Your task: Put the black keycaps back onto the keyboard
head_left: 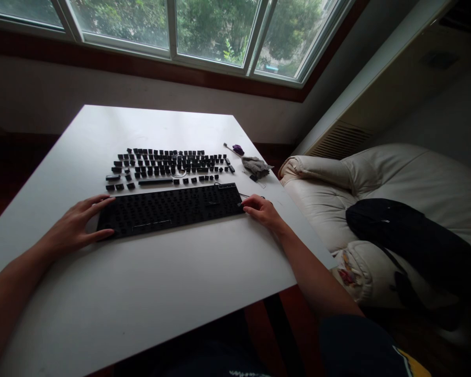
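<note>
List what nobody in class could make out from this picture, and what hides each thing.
All in the head view:
Any lettering on the loose keycaps: too small and dark.
Whether the right hand pinches anything: its curled fingers cover it.
The keyboard's underside: faces the white table.
The rest of the left arm: cut off by the left edge.
The pale sofa's right end: cut off by the right edge.

A home, by the worn cream armchair (392, 167) and garden-facing window (215, 31).
</note>
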Tool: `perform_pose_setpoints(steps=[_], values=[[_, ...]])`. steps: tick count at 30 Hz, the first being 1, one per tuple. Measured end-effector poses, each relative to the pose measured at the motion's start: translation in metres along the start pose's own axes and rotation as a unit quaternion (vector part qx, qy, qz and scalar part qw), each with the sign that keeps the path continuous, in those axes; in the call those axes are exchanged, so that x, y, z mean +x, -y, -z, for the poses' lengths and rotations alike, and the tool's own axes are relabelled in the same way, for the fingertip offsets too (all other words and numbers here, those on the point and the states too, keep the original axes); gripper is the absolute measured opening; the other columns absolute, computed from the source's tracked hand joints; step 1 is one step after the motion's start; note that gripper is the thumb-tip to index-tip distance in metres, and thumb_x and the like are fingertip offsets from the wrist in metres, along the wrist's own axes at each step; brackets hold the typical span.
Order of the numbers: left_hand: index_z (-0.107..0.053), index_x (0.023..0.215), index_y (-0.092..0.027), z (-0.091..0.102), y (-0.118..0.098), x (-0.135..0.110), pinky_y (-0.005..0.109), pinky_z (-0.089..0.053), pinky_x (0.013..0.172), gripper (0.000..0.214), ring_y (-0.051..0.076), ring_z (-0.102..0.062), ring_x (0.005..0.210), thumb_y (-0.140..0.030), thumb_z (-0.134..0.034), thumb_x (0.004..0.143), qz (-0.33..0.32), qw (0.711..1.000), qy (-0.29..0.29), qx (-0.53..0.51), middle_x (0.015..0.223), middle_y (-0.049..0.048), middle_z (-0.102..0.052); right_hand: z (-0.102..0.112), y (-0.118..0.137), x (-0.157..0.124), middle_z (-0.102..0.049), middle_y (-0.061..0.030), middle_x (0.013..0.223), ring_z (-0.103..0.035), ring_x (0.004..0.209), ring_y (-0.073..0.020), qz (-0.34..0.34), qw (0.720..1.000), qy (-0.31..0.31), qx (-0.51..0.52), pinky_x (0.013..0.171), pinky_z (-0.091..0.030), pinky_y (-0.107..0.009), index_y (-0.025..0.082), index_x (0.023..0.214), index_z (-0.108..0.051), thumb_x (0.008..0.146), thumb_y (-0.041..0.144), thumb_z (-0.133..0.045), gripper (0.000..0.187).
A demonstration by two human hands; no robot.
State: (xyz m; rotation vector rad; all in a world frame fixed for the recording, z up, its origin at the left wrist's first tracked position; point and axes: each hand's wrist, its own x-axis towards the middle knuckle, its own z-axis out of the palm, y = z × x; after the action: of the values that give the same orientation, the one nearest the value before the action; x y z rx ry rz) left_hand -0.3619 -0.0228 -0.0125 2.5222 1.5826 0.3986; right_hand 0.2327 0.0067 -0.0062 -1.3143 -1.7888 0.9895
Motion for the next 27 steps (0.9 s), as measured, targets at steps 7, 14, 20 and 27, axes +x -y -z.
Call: perform_pose_setpoints(steps=[7,14,20,27], values=[[-0.029,0.159,-0.031,0.003,-0.003,0.0,0.049,-0.035,0.116,0.089,0.035,-0.038,0.143,-0.071,-0.056,0.085,0.01,1.0,0.007,-0.006,0.162,0.0084,-0.034,-0.001,0.001,-0.001,-0.059,-0.0054,0.1,-0.059,0.08,-0.0173,0.09,0.992,0.017,-0.091,0.071,-0.053,-0.032,0.024,0.1,-0.072,0.087,0.044,-0.07,0.024],[-0.029,0.159,-0.031,0.004,-0.005,0.002,0.05,-0.037,0.114,0.089,0.036,-0.04,0.142,-0.071,-0.056,0.085,0.007,1.0,0.006,-0.01,0.162,0.0087,-0.035,0.008,0.015,-0.006,-0.059,-0.0057,0.1,-0.056,0.077,-0.0161,0.069,0.99,0.081,-0.098,0.067,-0.051,-0.03,0.023,0.098,-0.069,0.087,0.042,-0.07,0.022],[-0.03,0.159,-0.029,0.004,-0.005,0.001,0.05,-0.037,0.114,0.089,0.036,-0.04,0.142,-0.072,-0.056,0.085,0.003,1.0,0.005,0.0,0.162,0.0092,-0.035,0.007,0.018,-0.008,-0.06,-0.0034,0.091,-0.055,0.077,-0.0162,0.088,0.974,0.119,-0.172,0.07,-0.048,-0.029,0.022,0.103,-0.069,0.085,0.032,-0.07,0.021],[-0.028,0.159,-0.03,0.003,-0.004,0.001,0.05,-0.037,0.114,0.089,0.036,-0.04,0.142,-0.071,-0.056,0.086,0.005,1.0,0.006,-0.001,0.162,0.0087,-0.034,0.003,0.0,-0.001,-0.065,-0.0053,0.098,-0.06,0.078,-0.0177,0.088,0.985,-0.045,-0.141,0.072,-0.053,-0.033,0.024,0.109,-0.07,0.088,0.036,-0.067,0.024]])
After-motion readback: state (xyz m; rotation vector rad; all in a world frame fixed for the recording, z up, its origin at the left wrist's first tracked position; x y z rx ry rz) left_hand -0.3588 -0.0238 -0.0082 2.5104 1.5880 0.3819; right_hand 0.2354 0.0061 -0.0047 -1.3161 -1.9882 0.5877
